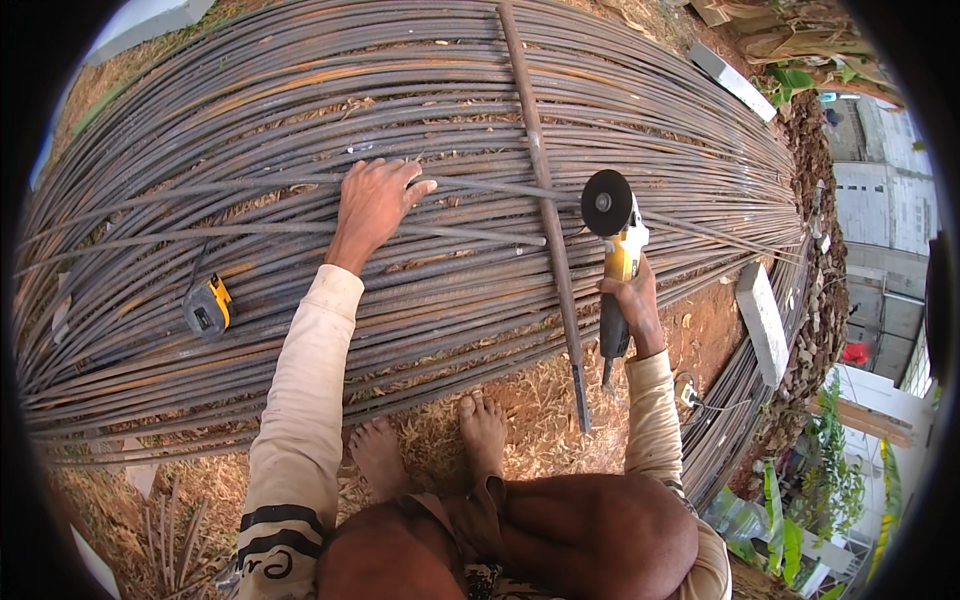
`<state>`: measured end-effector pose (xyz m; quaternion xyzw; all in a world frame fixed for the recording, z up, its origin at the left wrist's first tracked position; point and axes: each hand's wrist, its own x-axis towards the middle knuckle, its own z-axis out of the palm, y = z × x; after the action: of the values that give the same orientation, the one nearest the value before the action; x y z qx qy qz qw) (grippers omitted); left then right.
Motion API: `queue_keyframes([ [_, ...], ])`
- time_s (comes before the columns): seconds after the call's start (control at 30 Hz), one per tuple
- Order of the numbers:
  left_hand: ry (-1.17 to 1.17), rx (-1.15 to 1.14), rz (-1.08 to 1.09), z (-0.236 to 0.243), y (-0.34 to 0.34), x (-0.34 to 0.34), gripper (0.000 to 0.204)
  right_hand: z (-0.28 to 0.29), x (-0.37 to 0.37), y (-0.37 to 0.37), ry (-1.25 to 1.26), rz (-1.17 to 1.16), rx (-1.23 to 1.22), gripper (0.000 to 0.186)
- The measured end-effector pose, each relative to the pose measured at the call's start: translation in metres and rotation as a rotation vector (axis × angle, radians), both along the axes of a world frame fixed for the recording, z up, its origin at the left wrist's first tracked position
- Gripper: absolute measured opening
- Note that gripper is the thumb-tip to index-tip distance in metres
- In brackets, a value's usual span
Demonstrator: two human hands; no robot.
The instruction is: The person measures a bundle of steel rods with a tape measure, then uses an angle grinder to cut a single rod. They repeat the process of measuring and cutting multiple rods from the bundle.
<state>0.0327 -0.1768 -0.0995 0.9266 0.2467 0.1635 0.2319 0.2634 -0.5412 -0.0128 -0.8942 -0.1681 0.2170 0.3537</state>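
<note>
Near centre, my left fingers (382, 172) grip a rod (480, 187), right fingers (618, 290) the grinder (622, 262); rod rolling could make the disc (592, 218) kick.

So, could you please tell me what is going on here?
A barefoot person with bent knees is at a wide spread of long metal rods. Their right hand holds a yellow and black angle grinder, its dark disc facing up into view. Their left hand is on a thin rod. A thicker bar lies across the spread, between the hands, and a tape measure rests on the rods to the left.
</note>
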Motion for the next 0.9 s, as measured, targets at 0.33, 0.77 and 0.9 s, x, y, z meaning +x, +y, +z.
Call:
queue_keyframes([
  [0.33, -0.094, 0.034, 0.012, -0.0077, -0.0007, 0.0009, 0.043, 0.0030, 0.0006, 0.0010, 0.018, -0.008, 0.007, 0.055],
  [0.77, -0.040, 0.026, 0.006, -0.0051, -0.0003, -0.0001, 0.049, 0.0008, 0.0003, 0.0024, -0.023, 0.021, -0.015, 0.052],
  [0.9, -0.030, 0.016, 0.001, -0.0069, 0.0007, 0.0007, 0.049, 0.0015, 0.0010, 0.0033, -0.032, 0.037, -0.026, 0.052],
])
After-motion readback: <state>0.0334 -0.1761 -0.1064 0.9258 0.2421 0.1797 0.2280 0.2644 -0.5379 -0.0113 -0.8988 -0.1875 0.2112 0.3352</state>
